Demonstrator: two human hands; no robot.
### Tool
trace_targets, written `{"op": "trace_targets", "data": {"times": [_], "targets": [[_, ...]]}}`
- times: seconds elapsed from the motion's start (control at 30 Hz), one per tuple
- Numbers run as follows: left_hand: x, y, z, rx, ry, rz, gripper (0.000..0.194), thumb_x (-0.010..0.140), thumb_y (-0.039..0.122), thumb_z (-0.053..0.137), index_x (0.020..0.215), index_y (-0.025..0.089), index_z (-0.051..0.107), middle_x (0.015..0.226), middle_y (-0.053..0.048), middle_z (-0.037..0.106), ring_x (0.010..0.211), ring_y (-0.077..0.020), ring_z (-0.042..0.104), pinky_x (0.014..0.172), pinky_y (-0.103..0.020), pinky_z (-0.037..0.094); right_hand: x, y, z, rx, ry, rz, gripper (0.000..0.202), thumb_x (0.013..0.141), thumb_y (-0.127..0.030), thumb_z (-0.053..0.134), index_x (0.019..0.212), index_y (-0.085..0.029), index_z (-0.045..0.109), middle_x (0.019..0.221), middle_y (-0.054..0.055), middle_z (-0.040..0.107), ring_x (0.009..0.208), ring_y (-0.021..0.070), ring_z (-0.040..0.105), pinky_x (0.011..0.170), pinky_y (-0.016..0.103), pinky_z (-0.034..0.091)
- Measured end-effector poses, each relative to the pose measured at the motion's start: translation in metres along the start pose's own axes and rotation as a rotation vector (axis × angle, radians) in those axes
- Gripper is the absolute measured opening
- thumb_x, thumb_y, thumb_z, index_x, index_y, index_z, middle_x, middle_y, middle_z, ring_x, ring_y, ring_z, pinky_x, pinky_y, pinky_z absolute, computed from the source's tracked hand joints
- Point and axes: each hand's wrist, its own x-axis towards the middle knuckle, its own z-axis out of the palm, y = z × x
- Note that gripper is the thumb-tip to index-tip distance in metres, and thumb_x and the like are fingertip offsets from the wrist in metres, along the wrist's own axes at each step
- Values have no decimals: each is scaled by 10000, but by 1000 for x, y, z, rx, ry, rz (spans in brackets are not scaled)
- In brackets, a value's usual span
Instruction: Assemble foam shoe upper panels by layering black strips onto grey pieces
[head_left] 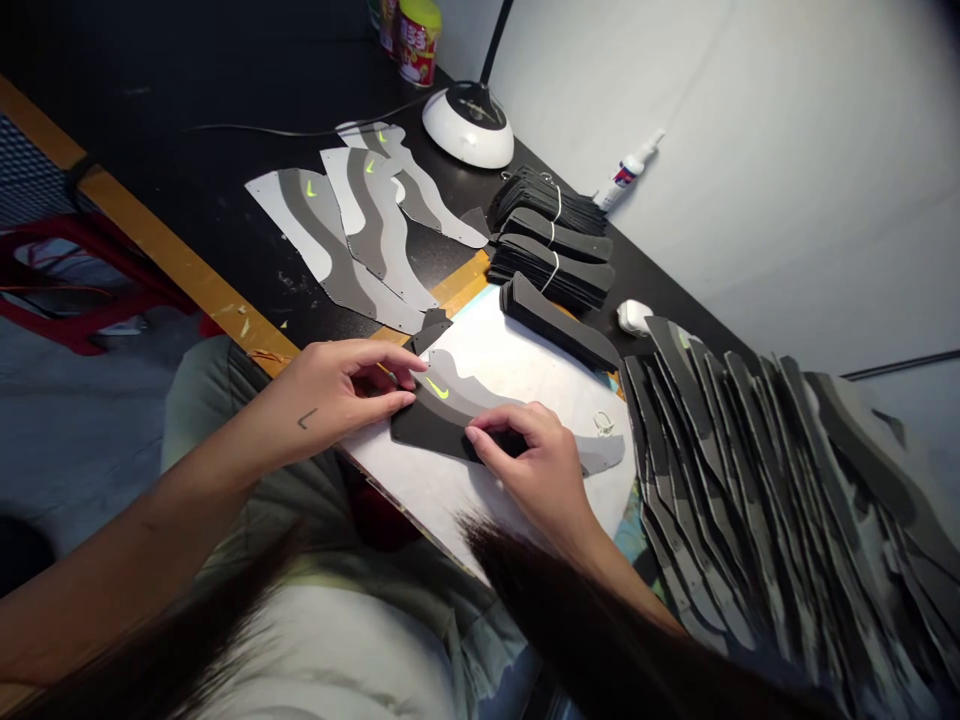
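Note:
A shoe upper panel in grey and black, with a yellow-green swoosh, lies on a white board in front of me. My left hand has its thumb and index finger closed at the panel's left end, beside the swoosh. Curled over the panel's middle, my right hand has thumb and fingertips drawn together on the dark strip. The fingers hide part of that dark strip. Just beyond the board's left corner, several similar panels lie overlapping on the black table.
Bundles of black strips tied with white bands sit behind the board. A loose stack of strips rests on its far edge. Many panels stand in a row at right. A lamp base and glue bottle are farther back.

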Motion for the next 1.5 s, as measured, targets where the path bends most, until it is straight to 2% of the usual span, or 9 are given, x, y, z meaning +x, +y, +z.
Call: {"op": "trace_targets", "data": {"times": [0.37, 0.7, 1.0, 1.13, 1.23, 1.5], "targets": [[-1, 7, 2, -6, 32, -7, 195, 823, 382, 789, 972, 264, 831, 953, -15, 782, 804, -181, 699, 712, -259, 568, -1, 1, -1, -6, -20, 5, 38, 880, -253, 756, 869, -276, 784, 854, 0, 803, 814, 227, 673, 858, 419, 488], [-3, 1, 4, 14, 76, -28, 172, 834, 388, 794, 960, 275, 825, 939, -7, 788, 797, -188, 714, 680, -260, 552, -1, 1, 0, -35, -16, -16, 32, 874, -252, 760, 874, -271, 785, 858, 3, 804, 810, 224, 669, 837, 402, 483], [-4, 4, 4, 70, 89, 44, 139, 859, 387, 771, 898, 261, 814, 913, -8, 763, 808, -182, 694, 679, -249, 516, -3, 2, 2, -63, -8, -5, 36, 881, -255, 749, 876, -277, 777, 852, 7, 791, 821, 234, 659, 837, 412, 479], [-7, 1, 4, 173, 134, 205, 91, 898, 284, 723, 885, 253, 808, 865, 2, 740, 743, -145, 634, 638, -240, 461, -3, 2, 3, -64, -7, -8, 33, 878, -257, 748, 876, -280, 771, 851, 5, 790, 825, 237, 659, 838, 413, 476], [-10, -2, 5, 220, 166, 303, 131, 923, 201, 675, 880, 235, 794, 875, 6, 750, 750, -132, 620, 659, -241, 449, -3, 2, 3, -66, -7, -15, 33, 878, -250, 744, 872, -274, 766, 856, 4, 790, 826, 235, 656, 832, 409, 465], [-11, -1, 12, 258, 213, 320, 144, 949, 193, 659, 875, 217, 780, 870, 11, 766, 757, -139, 638, 683, -262, 462, -3, 1, 4, -61, -1, -10, 34, 881, -246, 739, 870, -273, 755, 851, -6, 782, 825, 229, 641, 832, 403, 437]]}}
